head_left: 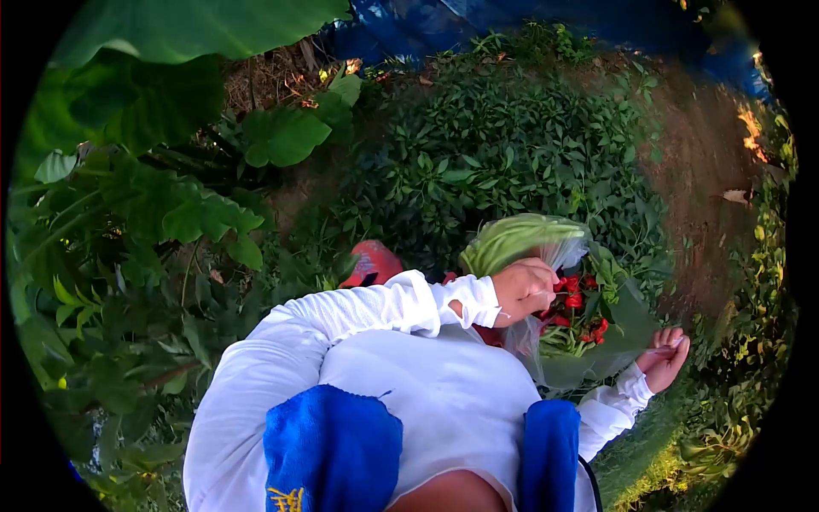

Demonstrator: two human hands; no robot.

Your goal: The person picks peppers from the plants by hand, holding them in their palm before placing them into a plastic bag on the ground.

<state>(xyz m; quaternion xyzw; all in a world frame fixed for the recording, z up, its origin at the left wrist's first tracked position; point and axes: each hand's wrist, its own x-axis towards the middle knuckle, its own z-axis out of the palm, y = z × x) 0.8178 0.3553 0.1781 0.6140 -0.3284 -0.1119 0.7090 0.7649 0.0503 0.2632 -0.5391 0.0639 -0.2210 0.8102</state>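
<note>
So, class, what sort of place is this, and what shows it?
Probably a vegetable garden or farm plot: low leafy plants grow beside bare soil, and red, pepper-like produce shows in a clear plastic bag.

From my head, the single camera looks forward and steeply down over my chest (426,367), close by, to the green plants (512,145) beyond.

A see-through plastic bag (630,328) spans the gap between the left hand (522,290) and right hand (665,358). Long green pods (510,242) and dense low plants (512,145) block the far side; broad leaves (286,136) crowd the left. Open passage lies over brown ground (704,222), far right.
</note>
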